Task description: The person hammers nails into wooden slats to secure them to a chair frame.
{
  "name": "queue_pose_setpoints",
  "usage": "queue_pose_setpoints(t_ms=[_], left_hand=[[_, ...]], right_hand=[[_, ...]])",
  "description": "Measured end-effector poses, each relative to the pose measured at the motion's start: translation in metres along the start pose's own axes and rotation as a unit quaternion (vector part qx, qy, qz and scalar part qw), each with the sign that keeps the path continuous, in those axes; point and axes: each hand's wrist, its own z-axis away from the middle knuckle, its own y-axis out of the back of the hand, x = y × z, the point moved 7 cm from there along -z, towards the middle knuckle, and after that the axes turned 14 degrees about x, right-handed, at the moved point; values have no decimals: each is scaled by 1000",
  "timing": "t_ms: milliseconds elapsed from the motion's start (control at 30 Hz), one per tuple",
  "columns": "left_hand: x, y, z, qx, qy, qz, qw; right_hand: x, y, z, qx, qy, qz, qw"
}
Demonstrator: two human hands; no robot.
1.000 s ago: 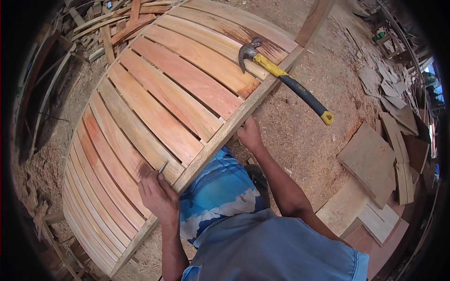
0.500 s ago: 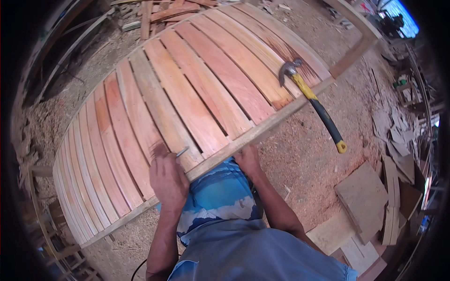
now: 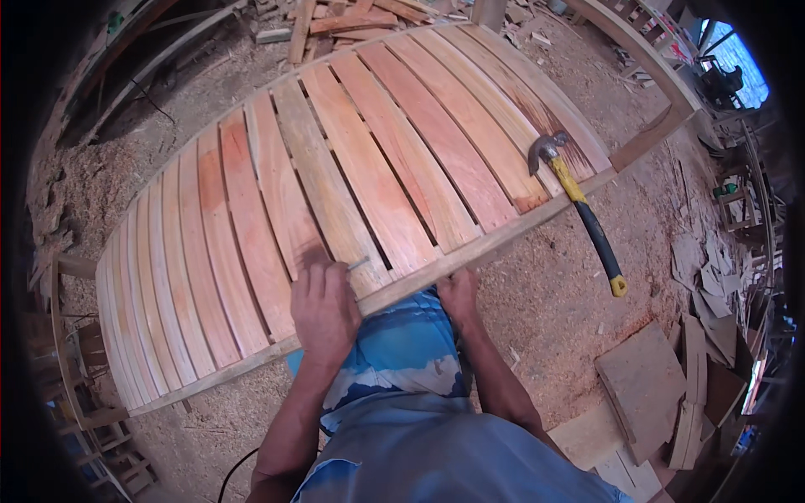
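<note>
Pale and reddish wooden slats (image 3: 381, 197) run side by side across a frame in front of me, with dark gaps between some of them. My left hand (image 3: 325, 312) is closed near their close ends, its knuckles over the slats. A short, thin grey metal rod (image 3: 359, 262) sticks out to the right from its fingers. At the underside of the near wooden rail (image 3: 511, 241), my right hand (image 3: 458, 295) is closed beside my blue shorts; its fingertips are partly hidden. A claw hammer (image 3: 573, 197) with a yellow and black handle lies on the right-hand slats, its handle overhanging the rail.
A wooden arm or leg piece (image 3: 658, 138) extends from the frame's right corner. Boards and offcuts (image 3: 646, 386) are stacked on the sawdust-covered floor at lower right. More scrap wood (image 3: 352, 23) lies beyond the far edge. Another wooden frame (image 3: 63, 335) stands at the left.
The whole view has shifted, so the slats and hammer appear farther right and slightly lower. Both hands stay near the same rail; the metal rod now lies flatter to the slats.
</note>
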Motion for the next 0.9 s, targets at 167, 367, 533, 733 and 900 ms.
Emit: queue_pose_setpoints(t_ms=[167, 367, 533, 733, 900], left_hand=[[2, 3, -4, 12, -6, -7, 1000], [1, 0, -1, 4, 5, -8, 1000], [6, 2, -5, 23, 8, 8, 1000], [2, 1, -6, 17, 21, 22, 999], [-1, 5, -6, 25, 25, 52, 998]], right_hand=[[-15, 4, -4, 31, 34, -12, 999], [-4, 0, 0, -7, 10, -8, 1000], [-4, 5, -6, -17, 18, -18, 1000], [-28, 38, -8, -108, 8, 93, 990], [-89, 175, -48, 7, 50, 171, 984]])
